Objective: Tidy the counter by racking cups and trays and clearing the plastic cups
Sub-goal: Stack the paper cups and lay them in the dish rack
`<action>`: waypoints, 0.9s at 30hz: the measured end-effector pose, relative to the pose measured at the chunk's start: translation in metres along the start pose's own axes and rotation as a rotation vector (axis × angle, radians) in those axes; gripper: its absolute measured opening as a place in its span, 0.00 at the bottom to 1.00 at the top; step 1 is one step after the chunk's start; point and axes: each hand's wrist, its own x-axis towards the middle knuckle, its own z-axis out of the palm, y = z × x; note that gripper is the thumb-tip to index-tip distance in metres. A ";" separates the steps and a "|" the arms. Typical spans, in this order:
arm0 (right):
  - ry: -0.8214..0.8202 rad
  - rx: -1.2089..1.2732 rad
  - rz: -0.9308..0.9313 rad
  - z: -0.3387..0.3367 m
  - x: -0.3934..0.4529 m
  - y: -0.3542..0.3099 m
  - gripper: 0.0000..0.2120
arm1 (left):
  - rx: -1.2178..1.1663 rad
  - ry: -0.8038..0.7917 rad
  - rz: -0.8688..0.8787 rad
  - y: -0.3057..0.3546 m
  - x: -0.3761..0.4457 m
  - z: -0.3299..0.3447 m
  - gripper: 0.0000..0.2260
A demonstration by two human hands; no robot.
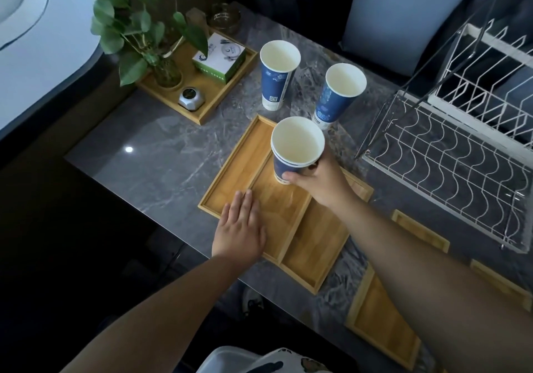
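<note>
Near edge: white bin at the bottom of view, partly cut off.
Left hand: fingers straight and together, palm flat on the near tray, gripping nothing.
Right hand: wrapped around the lower wall of a nested pair of blue cups, two rims visible, upright over the far tray.
Trays: two bamboo trays overlapping at an angle on the grey marble worktop; more bamboo trays at right, partly hidden by the forearm.
Loose cups: two blue cups upright on the worktop, one far, one right, apart.
Rack: white wire rack at right, nothing in its slots.
Back left: square tray with plant, tissue box, silver gadget.
</note>
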 end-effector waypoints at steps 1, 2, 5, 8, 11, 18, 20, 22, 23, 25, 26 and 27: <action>0.009 0.005 0.004 0.001 0.000 -0.001 0.45 | 0.004 -0.007 0.003 0.000 0.000 0.000 0.30; 0.021 0.009 -0.001 0.001 0.000 -0.003 0.44 | 0.010 -0.013 0.007 0.000 0.000 0.000 0.30; 0.093 0.064 -0.033 -0.010 0.001 -0.018 0.42 | 0.017 -0.029 0.014 -0.001 -0.001 -0.001 0.31; 0.264 0.196 -0.112 -0.045 0.018 -0.054 0.35 | 0.021 -0.037 0.016 -0.001 -0.001 -0.002 0.32; 0.497 0.207 -0.263 -0.088 0.054 -0.096 0.31 | 0.000 -0.032 0.015 -0.001 -0.001 -0.003 0.31; 0.659 0.131 -0.153 -0.116 0.110 -0.091 0.38 | -0.022 -0.039 -0.006 0.001 -0.003 -0.009 0.29; 0.645 0.126 -0.096 -0.109 0.115 -0.070 0.39 | -0.019 -0.026 -0.007 0.002 -0.002 -0.011 0.29; 0.613 0.117 -0.044 -0.101 0.118 -0.050 0.42 | -0.020 -0.023 -0.007 0.003 -0.002 -0.012 0.28; 0.595 0.116 -0.021 -0.097 0.120 -0.041 0.42 | -0.021 -0.022 -0.008 0.003 -0.002 -0.011 0.28; 0.546 0.112 0.022 -0.092 0.123 -0.022 0.43 | -0.018 -0.015 -0.011 0.002 -0.002 -0.009 0.28; 0.517 0.108 0.045 -0.091 0.123 -0.014 0.44 | -0.015 -0.017 -0.012 0.002 -0.002 -0.009 0.28; 0.491 0.107 0.071 -0.089 0.123 -0.008 0.47 | -0.011 -0.019 -0.013 0.002 -0.002 -0.009 0.28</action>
